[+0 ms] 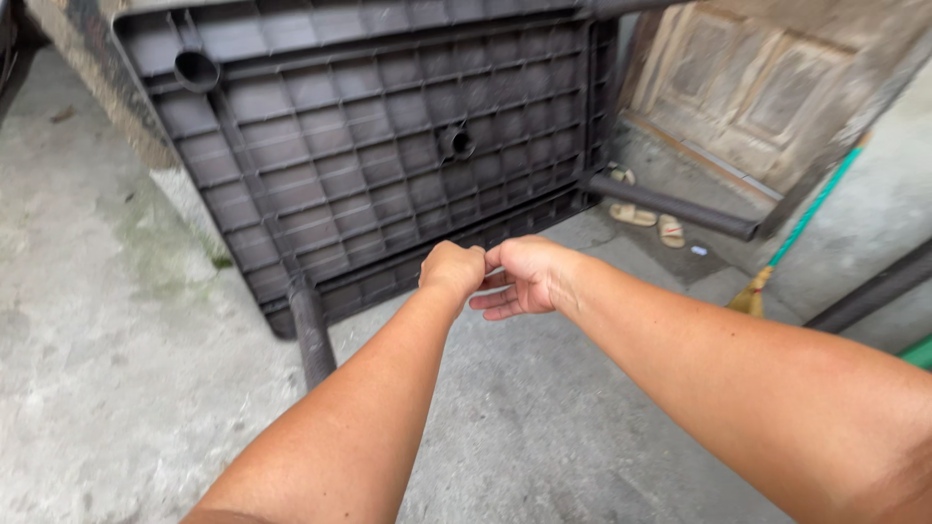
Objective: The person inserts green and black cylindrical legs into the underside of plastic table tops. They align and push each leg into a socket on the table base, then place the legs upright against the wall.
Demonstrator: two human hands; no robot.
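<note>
Concrete yard, upturned plastic table far: left hand fisted, right hand half-curled touching it; grip contents unclear, so steady both wrists

1 overturned plastic table, 2 hands, 2 sandals, 1 broom, 1 wooden door.

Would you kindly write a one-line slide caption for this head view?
Left hand and right hand meet before an upturned dark plastic table on a concrete floor.
</note>
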